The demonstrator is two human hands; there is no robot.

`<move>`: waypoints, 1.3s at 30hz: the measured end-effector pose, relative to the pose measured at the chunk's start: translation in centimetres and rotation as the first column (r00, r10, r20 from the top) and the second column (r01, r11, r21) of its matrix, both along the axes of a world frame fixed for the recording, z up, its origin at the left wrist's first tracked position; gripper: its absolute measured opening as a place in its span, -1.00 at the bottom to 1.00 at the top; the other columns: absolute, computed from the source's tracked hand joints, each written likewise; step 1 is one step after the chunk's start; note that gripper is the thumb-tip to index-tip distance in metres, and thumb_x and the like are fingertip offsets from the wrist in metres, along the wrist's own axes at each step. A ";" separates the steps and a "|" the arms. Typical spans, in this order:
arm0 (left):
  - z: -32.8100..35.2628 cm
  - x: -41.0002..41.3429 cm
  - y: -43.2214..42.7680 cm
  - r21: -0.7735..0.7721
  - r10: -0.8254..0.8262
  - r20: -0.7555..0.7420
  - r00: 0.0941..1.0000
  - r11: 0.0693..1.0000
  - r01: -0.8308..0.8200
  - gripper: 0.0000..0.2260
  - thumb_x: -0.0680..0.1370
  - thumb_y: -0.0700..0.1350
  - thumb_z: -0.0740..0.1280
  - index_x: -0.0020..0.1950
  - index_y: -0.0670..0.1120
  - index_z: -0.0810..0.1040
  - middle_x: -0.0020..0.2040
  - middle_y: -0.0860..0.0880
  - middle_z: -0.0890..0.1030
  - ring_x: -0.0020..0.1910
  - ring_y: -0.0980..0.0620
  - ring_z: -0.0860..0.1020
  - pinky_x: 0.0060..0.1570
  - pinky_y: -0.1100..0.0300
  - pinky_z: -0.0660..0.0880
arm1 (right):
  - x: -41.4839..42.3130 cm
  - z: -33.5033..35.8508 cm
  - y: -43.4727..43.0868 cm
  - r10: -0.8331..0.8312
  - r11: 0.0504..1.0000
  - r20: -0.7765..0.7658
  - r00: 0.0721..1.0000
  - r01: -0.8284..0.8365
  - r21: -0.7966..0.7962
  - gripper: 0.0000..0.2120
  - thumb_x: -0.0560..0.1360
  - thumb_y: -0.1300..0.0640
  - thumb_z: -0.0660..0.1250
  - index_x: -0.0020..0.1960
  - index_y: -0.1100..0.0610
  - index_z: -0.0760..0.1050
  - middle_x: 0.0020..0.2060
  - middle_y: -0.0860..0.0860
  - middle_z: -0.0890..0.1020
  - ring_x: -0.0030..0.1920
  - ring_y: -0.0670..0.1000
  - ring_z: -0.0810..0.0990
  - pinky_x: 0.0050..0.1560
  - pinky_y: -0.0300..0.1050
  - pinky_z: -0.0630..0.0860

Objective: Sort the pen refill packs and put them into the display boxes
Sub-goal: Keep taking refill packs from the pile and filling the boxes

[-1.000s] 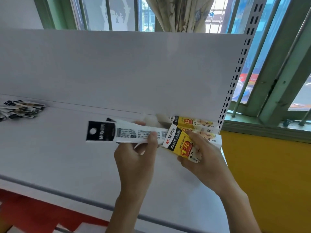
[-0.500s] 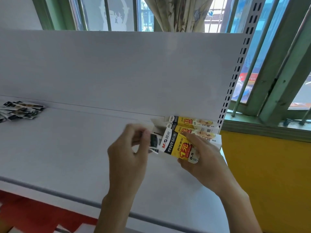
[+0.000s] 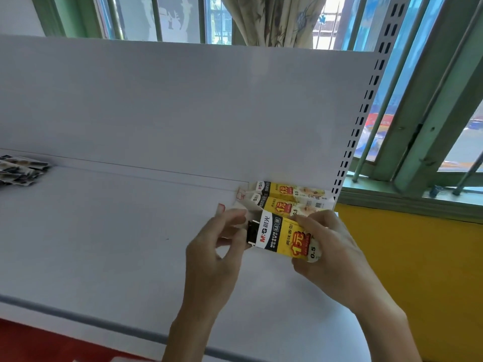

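My right hand [image 3: 334, 259] grips a yellow, black and white display box [image 3: 287, 237] lying on the white shelf [image 3: 104, 244], its open end facing left. A refill pack [image 3: 252, 233] is almost fully inside that box, and only its black end sticks out. My left hand [image 3: 217, 249] pinches that end with thumb and fingers. Two more display boxes of the same kind, the far one [image 3: 290, 189] and the nearer one [image 3: 286, 205], lie side by side against the back panel just behind the held box. Their white flaps [image 3: 220, 208] stand open to the left.
A pile of loose refill packs [image 3: 22, 169] lies at the shelf's far left edge. The white back panel [image 3: 183, 113] rises behind, with a perforated upright [image 3: 366, 100] at its right. A yellow wall [image 3: 423, 270] and a window [image 3: 444, 100] lie to the right.
My left hand has slid the long refill pack rightward into the held display box. It stuck out far to the left a second ago, and now only its black end shows.
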State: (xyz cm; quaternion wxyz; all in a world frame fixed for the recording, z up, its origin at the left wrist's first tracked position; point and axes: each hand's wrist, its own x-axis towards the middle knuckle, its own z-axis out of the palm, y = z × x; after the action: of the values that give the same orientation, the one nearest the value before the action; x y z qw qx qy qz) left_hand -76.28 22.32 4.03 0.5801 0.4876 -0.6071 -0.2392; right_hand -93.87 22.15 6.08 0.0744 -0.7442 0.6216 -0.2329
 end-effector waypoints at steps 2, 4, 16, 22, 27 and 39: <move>-0.5 0.0 -0.4 0.075 -0.051 -0.059 0.997 0.996 0.055 -0.90 0.47 -0.09 0.33 -0.09 0.10 0.60 -0.13 0.17 0.66 -0.07 0.29 0.59 -0.08 0.35 0.54 | -0.1 -0.1 -0.3 -0.003 1.000 -0.020 1.000 0.003 -0.006 -0.37 0.38 0.06 0.41 0.37 -0.18 0.23 0.06 -0.23 0.24 0.09 -0.17 0.26 0.15 -0.28 0.37; -0.9 0.1 -0.6 0.111 -0.064 0.045 0.997 0.992 0.059 -0.79 0.48 -0.22 0.38 -0.18 0.12 0.60 -0.18 0.18 0.66 -0.14 0.33 0.58 -0.17 0.46 0.48 | 0.0 -0.1 -0.3 -0.002 1.000 -0.033 0.999 0.002 0.005 -0.38 0.38 0.06 0.40 0.36 -0.19 0.24 0.12 -0.21 0.31 0.08 -0.18 0.26 0.15 -0.27 0.34; -2.6 8.3 -0.8 0.124 -0.001 0.465 0.885 0.990 -0.065 -0.79 0.56 -0.05 0.24 0.17 0.08 0.52 0.09 0.19 0.49 0.08 0.23 0.43 0.11 0.40 0.32 | 5.5 -1.3 -2.7 -0.071 0.997 0.030 0.997 0.070 0.010 -0.52 0.38 0.18 0.39 0.28 -0.01 0.43 0.23 -0.05 0.46 0.27 0.04 0.35 0.19 -0.15 0.29; -2.3 23.4 3.6 0.104 0.293 0.532 0.794 0.908 -0.405 -0.81 0.54 -0.07 0.26 0.13 0.02 0.56 0.05 0.13 0.53 0.05 0.13 0.46 0.07 0.29 0.36 | 21.9 -1.3 -2.7 0.240 0.970 0.280 0.929 -0.222 -0.096 -0.72 0.43 0.19 0.39 0.12 0.04 0.50 -0.06 -0.12 0.52 -0.10 -0.14 0.52 -0.13 -0.28 0.42; -2.0 35.9 10.1 0.073 0.492 0.538 0.685 0.782 -0.619 -0.85 0.53 -0.10 0.30 0.07 -0.01 0.58 -0.04 0.13 0.54 -0.10 0.14 0.52 -0.08 0.31 0.41 | 37.2 -2.7 0.0 0.465 0.879 0.354 0.811 -0.472 -0.073 -0.77 0.44 0.14 0.37 0.09 -0.02 0.49 -0.12 -0.20 0.51 -0.13 -0.15 0.51 -0.10 -0.15 0.50; -3.8 51.5 17.5 0.134 0.615 0.555 0.560 0.598 -0.790 -0.85 0.55 -0.08 0.28 0.10 0.02 0.54 0.02 0.13 0.51 0.00 0.17 0.48 -0.17 0.45 0.38 | 57.9 -5.4 2.8 0.670 0.695 0.386 0.634 -0.719 -0.024 -0.74 0.44 0.19 0.37 0.13 0.06 0.51 -0.09 -0.08 0.57 -0.15 -0.12 0.54 -0.17 -0.33 0.48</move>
State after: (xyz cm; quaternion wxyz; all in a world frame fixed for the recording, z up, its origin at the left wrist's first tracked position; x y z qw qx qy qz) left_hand -24.73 39.78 0.19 0.3648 0.8325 -0.4159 0.0294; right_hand -35.97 24.98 0.72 0.3215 -0.8620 0.2753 -0.2788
